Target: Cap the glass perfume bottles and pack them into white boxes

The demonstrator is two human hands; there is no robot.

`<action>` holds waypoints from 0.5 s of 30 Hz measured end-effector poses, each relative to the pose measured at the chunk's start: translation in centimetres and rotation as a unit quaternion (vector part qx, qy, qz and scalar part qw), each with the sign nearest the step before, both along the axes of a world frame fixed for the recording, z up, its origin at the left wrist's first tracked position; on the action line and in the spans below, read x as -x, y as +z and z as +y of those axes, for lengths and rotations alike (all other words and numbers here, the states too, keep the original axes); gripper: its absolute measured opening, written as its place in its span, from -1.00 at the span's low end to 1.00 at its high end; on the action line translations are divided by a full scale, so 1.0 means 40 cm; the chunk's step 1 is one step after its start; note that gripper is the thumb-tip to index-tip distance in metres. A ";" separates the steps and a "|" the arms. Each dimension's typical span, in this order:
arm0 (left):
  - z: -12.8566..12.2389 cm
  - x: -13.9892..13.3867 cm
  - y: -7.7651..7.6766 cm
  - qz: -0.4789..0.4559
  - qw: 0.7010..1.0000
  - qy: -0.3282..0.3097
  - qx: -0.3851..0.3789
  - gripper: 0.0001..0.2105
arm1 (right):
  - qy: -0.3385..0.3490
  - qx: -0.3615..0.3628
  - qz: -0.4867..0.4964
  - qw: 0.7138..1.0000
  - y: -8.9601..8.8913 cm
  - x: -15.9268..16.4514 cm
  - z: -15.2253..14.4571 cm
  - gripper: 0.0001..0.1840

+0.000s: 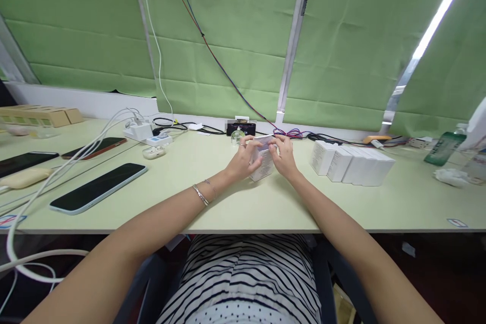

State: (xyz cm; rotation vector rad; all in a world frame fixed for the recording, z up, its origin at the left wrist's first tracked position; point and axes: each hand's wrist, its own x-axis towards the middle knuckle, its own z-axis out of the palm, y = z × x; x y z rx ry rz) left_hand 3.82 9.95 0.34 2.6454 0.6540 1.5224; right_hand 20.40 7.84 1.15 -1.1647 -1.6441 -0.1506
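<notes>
A small white box (262, 168) with fine print on its side is between my two hands, above the middle of the table. My left hand (246, 158) wraps its fingers and thumb around the box's left side. At the upper right of the box, my right hand (283, 156) has its fingertips closed on the top edge, where a flap seems raised. The inside of the box cannot be made out. To the right, several similar white boxes (351, 164) stand in a row on the table.
A phone (98, 188) lies at the left near white charging cables (89, 148) and a power adapter (138, 130). Behind my hands are a digital clock (248, 128) and a small glass bottle (237, 136). A green bottle (445, 148) stands far right. The table's front edge (243, 231) is close to me.
</notes>
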 end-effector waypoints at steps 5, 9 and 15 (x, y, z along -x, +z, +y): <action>0.004 0.003 0.004 -0.022 1.000 0.002 0.020 -0.62 | 0.068 0.041 0.040 0.996 -0.010 0.000 0.010 -0.68; 0.013 0.006 0.001 -0.034 0.999 -0.002 0.027 -0.60 | 0.080 0.049 0.039 0.995 -0.014 0.005 0.008 -0.64; 0.010 0.007 0.003 -0.019 0.998 -0.061 0.029 -0.53 | 0.069 0.012 0.049 0.996 0.000 -0.001 0.000 -0.62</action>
